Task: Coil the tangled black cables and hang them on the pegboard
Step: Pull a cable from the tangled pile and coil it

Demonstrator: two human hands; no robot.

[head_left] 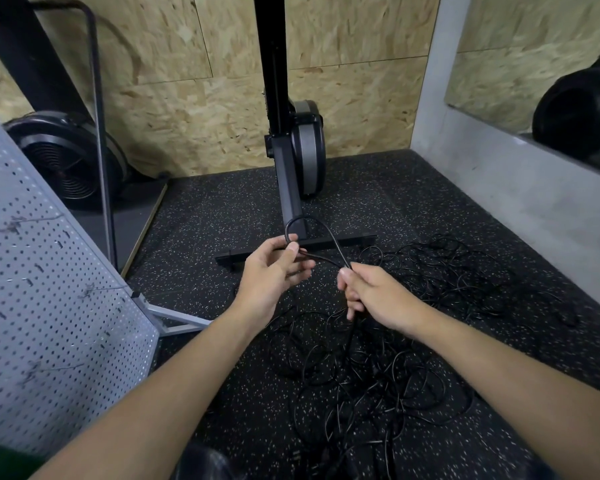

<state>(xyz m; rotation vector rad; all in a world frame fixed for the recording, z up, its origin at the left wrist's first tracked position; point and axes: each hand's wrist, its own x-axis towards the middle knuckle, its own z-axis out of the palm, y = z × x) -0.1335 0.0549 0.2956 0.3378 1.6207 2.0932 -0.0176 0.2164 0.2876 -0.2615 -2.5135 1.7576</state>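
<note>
A black cable loop (333,241) is held in the air between both hands. The left hand (274,268) pinches the cable between thumb and forefinger; the remaining left fingers (300,268) are loosely curled beneath the pinch. The right hand (371,292) is closed round the cable, with its fingers (352,299) curled and the thumb pressed on top. From the left fingertips the cable rises, arcs over and descends to the right fingertips. A second, straighter strand runs directly from the left fingers to the right ones, so that a closed loop is formed just beyond both sets of fingertips.

Below the right fingers the cable drops to the tangled black cables (378,382), which are spread on the speckled rubber floor (222,393) under and beyond the right hand. The heap extends well to the right of the right fingers.

The pegboard (49,289) stands well to the left of the left fingers, tilted on a grey metal foot (174,320). Beyond the fingertips, the base of a black exercise machine (291,161) rests on the floor against a chipboard wall (187,98). It cannot be told whether the cable touches that base.
</note>
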